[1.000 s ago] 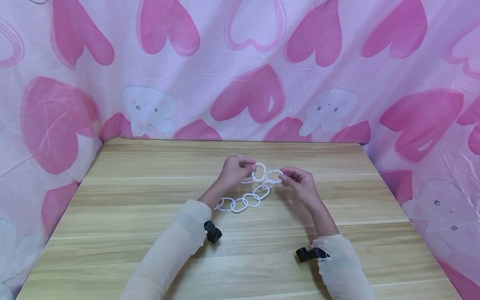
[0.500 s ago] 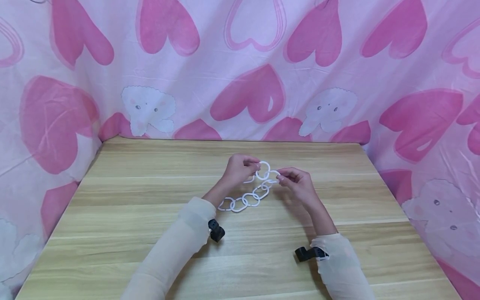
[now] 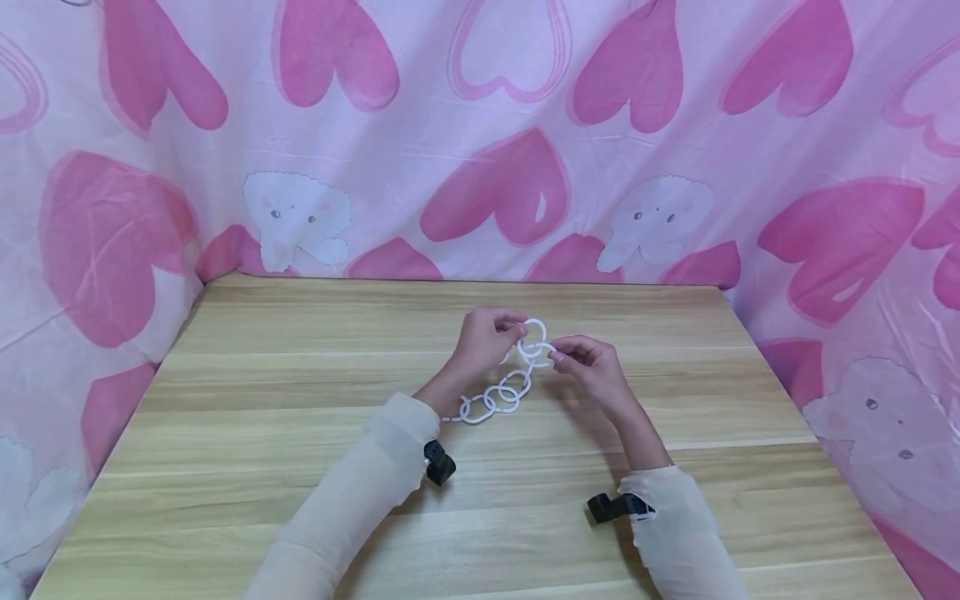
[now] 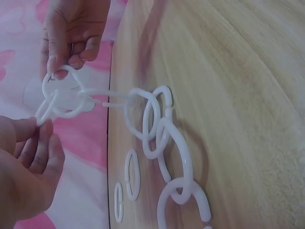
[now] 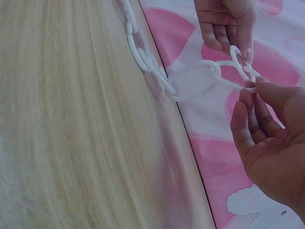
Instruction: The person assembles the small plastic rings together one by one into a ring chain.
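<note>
A white plastic chain of C-shaped links (image 3: 477,408) rises from the table at its far end. My left hand (image 3: 483,340) pinches one white link (image 3: 534,332) between thumb and fingertips. Opposite it, my right hand (image 3: 596,371) pinches the chain's raised end link (image 4: 64,90) by its edge. In the left wrist view the left hand's link (image 4: 44,114) crosses the end link's ring, both held above the table. The lower links (image 4: 176,148) hang down and lie on the wood.
Two loose white links, one nearer (image 4: 132,174) and one farther (image 4: 118,202), lie beyond the chain, mostly hidden behind the left hand in the head view. The wooden table (image 3: 262,467) meets a pink heart-print curtain (image 3: 495,192) at its back edge.
The left hand has moved right with its link, which now overlaps the end link more. The right hand has shifted slightly left, and the chain's raised part has followed.
</note>
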The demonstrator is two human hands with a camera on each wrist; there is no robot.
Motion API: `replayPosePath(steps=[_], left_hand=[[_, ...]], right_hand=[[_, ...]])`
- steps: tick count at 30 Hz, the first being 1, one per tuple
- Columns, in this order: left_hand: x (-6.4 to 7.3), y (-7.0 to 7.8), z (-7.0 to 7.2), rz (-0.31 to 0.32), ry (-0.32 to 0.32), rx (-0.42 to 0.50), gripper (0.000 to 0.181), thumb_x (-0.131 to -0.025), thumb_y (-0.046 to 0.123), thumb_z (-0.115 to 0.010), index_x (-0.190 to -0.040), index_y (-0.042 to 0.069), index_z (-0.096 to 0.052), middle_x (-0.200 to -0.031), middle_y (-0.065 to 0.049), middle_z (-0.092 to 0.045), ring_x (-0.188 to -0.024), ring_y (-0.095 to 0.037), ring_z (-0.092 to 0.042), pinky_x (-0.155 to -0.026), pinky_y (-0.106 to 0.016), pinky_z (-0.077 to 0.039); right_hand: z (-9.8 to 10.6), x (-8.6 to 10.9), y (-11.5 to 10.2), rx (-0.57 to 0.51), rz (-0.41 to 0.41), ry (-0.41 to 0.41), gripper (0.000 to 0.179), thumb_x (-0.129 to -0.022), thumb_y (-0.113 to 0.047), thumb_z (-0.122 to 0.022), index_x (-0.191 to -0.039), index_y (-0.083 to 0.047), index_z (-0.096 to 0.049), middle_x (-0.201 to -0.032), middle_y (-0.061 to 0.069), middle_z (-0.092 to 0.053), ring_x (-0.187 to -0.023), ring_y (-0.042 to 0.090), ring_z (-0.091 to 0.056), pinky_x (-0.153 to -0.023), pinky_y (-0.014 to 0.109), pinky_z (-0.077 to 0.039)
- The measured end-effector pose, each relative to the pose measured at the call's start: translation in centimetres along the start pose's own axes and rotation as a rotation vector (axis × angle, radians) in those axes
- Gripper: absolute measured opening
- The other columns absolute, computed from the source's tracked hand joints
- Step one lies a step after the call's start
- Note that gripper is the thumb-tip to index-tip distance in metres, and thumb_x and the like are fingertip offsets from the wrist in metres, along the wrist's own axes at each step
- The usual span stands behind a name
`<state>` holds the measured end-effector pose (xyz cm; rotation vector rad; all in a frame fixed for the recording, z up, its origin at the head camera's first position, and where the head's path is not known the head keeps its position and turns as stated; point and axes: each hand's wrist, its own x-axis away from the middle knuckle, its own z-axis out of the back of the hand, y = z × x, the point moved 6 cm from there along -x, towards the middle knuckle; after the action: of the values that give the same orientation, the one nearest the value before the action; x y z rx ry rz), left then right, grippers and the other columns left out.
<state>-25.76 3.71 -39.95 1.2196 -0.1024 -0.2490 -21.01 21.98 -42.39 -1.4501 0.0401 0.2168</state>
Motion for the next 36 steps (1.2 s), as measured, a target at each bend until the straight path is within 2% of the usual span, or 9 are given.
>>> replayPosePath(steps=[4,7,12,17,22,30,36], left_hand=[[-0.02,-0.02,0.20,0.034,0.054,0.016,0.018,-0.093,0.012,-0.073,-0.110,0.008,-0.077,-0.099,-0.009,-0.080,-0.091,-0.020,-0.075,-0.076,-0.025,-0.059],[-0.07,-0.15,0.23,0.043,0.065,0.058,0.018,-0.092,0.011,-0.074,-0.110,0.007,-0.076,-0.100,-0.010,-0.080,-0.092,-0.021,-0.074,-0.080,-0.027,-0.060],[-0.11,-0.30,0.11,0.038,0.054,0.108,0.019,-0.092,0.009,-0.073,-0.111,0.006,-0.076,-0.101,-0.012,-0.080,-0.091,-0.020,-0.074,-0.080,-0.025,-0.060],[-0.15,-0.33,0.03,0.034,0.047,0.131,0.018,-0.092,0.008,-0.073,-0.110,0.003,-0.076,-0.101,-0.013,-0.079,-0.089,-0.019,-0.073,-0.077,-0.023,-0.059],[-0.17,-0.27,-0.09,0.035,0.031,0.131,0.017,-0.092,0.009,-0.073,-0.108,0.002,-0.076,-0.103,-0.014,-0.079,-0.092,-0.021,-0.074,-0.076,-0.022,-0.058],[-0.18,-0.21,-0.25,0.038,0.015,0.123,0.016,-0.092,0.008,-0.074,-0.106,0.002,-0.076,-0.104,-0.014,-0.079,-0.091,-0.021,-0.074,-0.074,-0.020,-0.056],[-0.16,-0.16,-0.32,0.033,0.009,0.126,0.015,-0.092,0.007,-0.073,-0.106,0.002,-0.076,-0.104,-0.014,-0.079,-0.092,-0.021,-0.074,-0.076,-0.022,-0.057]], right_hand=[[0.00,0.11,0.04,0.020,-0.015,-0.004,0.026,-0.092,0.011,-0.061,-0.114,0.025,-0.056,-0.086,-0.017,-0.072,-0.078,-0.003,-0.066,-0.073,0.015,-0.058],[-0.13,0.11,-0.03,0.024,-0.020,-0.024,0.026,-0.093,0.010,-0.061,-0.114,0.025,-0.056,-0.088,-0.018,-0.072,-0.080,-0.003,-0.066,-0.075,0.014,-0.057],[-0.41,0.13,-0.19,0.025,-0.008,-0.059,0.027,-0.093,0.010,-0.062,-0.114,0.025,-0.056,-0.092,-0.019,-0.072,-0.083,-0.004,-0.067,-0.077,0.014,-0.057],[-0.27,0.18,0.03,0.056,-0.052,-0.056,0.027,-0.097,0.004,-0.060,-0.117,0.022,-0.059,-0.090,-0.017,-0.073,-0.083,-0.002,-0.066,-0.078,0.017,-0.057],[-0.05,0.22,0.26,0.075,-0.090,-0.045,0.029,-0.100,-0.003,-0.059,-0.119,0.018,-0.060,-0.089,-0.013,-0.073,-0.082,0.000,-0.065,-0.080,0.021,-0.058],[0.14,0.24,0.44,0.072,-0.094,-0.027,0.032,-0.101,-0.004,-0.058,-0.121,0.020,-0.057,-0.088,-0.017,-0.072,-0.082,0.001,-0.067,-0.081,0.025,-0.060],[0.13,0.13,0.41,0.048,-0.097,0.002,0.032,-0.100,-0.004,-0.058,-0.122,0.020,-0.057,-0.087,-0.017,-0.072,-0.081,0.000,-0.067,-0.080,0.024,-0.060]])
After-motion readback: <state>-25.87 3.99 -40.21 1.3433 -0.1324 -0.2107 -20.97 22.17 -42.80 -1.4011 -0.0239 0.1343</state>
